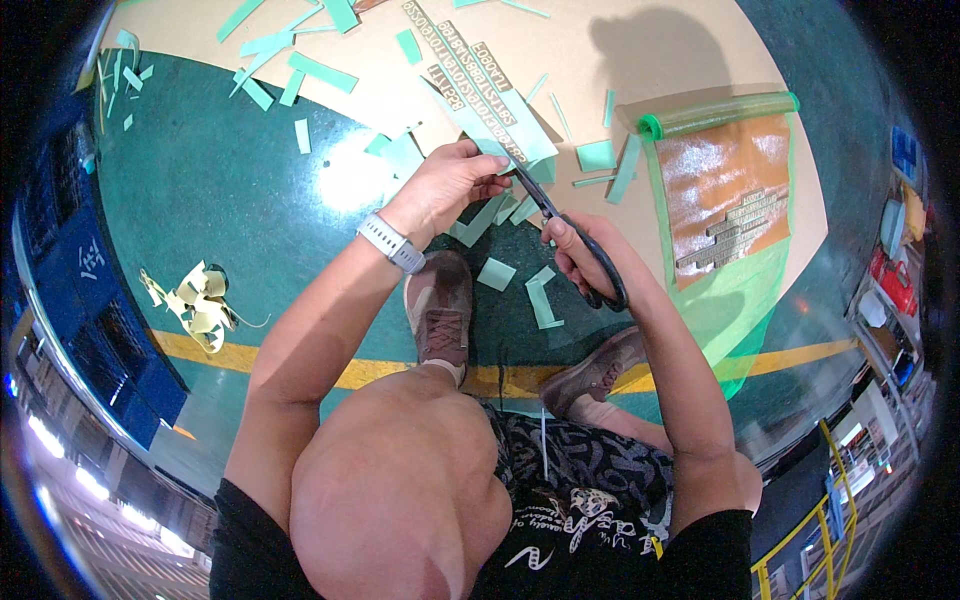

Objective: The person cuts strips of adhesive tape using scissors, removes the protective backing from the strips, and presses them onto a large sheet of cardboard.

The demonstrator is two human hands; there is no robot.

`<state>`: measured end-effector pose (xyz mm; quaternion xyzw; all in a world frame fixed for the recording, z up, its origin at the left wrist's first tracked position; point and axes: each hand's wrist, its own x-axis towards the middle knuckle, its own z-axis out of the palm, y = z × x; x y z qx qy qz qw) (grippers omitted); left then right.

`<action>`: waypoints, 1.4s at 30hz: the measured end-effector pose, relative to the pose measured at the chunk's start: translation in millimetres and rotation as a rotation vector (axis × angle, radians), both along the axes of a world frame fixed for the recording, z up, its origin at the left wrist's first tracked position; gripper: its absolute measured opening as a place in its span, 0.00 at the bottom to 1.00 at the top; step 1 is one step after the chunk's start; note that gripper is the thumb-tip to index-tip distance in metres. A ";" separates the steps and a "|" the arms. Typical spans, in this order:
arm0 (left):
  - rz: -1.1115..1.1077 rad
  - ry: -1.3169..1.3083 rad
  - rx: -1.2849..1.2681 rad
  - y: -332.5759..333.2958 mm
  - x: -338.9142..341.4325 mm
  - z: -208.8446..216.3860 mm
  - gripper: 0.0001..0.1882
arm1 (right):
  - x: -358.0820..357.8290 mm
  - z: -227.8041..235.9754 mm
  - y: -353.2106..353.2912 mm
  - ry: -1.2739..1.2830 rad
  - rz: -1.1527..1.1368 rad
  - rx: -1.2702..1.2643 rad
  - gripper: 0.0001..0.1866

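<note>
My left hand (455, 182) pinches the near edge of a pale green sheet (536, 138) that carries rows of tan characters. Black-handled scissors (541, 198) are gripped in my right hand (588, 252), with fingers through the loops. Their blades reach up to the sheet's edge beside my left fingertips. Whether the blades are apart cannot be made out. A long strip of characters (440, 45) extends from the sheet toward the far edge. Green offcuts (497, 274) lie on the floor below my hands.
A tan board (570, 30) lies on the green floor, scattered with green scraps (322, 72). On its right, a roll of green film (722, 115) tops an orange-brown sheet (710, 170) bearing character strips (735, 232). Crumpled pale peelings (205, 300) lie left, near a yellow floor line (215, 352).
</note>
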<state>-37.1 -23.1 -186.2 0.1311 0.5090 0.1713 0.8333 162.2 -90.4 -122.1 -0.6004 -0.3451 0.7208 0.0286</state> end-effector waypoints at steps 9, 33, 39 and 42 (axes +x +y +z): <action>0.016 -0.004 0.013 -0.1 2.5 1.3 0.11 | -2.5 7.8 2.0 -0.026 -0.024 0.002 0.26; 0.017 -0.118 -0.009 1.5 -0.7 0.9 0.12 | -4.7 7.6 -1.8 -0.127 0.002 0.059 0.23; 0.223 -0.065 0.015 9.0 -0.5 -4.3 0.11 | -1.6 4.5 -3.7 -0.132 0.031 0.091 0.23; 0.253 -0.076 0.059 11.2 -2.2 -20.1 0.09 | 0.7 6.0 -3.8 -0.108 0.049 0.056 0.24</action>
